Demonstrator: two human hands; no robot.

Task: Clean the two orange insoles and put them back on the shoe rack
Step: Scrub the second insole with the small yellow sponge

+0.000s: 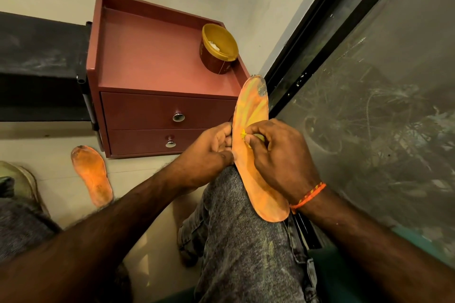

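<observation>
One orange insole (251, 106) stands on edge on my right knee, toe end up, with a dark smudge near its tip. My left hand (209, 155) grips its left edge from behind. My right hand (278, 155) curls its fingers round a small yellow-green cleaning pad (256, 136) and presses it against the middle of the insole. The second orange insole (92, 174), dirty at the toe and heel, lies flat on the floor at the left.
A reddish two-drawer cabinet (147, 61) stands against the wall, with an open yellow-rimmed tub (218, 49) on top. A black shelf (41, 66) runs to its left. A dark-framed glass door (369, 81) fills the right. A pale shoe (22, 179) sits at the far left.
</observation>
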